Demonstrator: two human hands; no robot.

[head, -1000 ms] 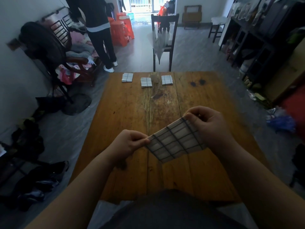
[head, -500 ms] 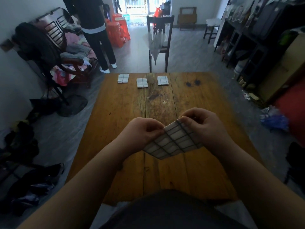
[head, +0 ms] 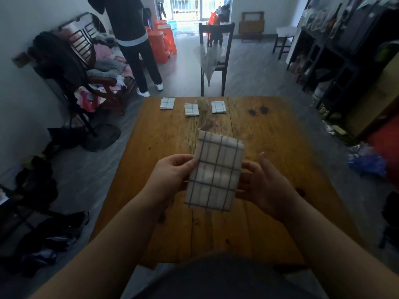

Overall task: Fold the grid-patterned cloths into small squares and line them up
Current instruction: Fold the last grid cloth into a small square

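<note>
Well, I hold the cloth (head: 216, 173) up over the middle of the table (head: 162, 147), left hand (head: 172, 171) pinching its left edge, right hand (head: 259, 184) gripping its right edge, with three folded squares (head: 191, 109) lined up at the far end. It looks light, thin and floppy, so I would take it by edges and corners or it sags. Its fabric hides my fingertips behind it, and blur keeps me from counting layers.
</note>
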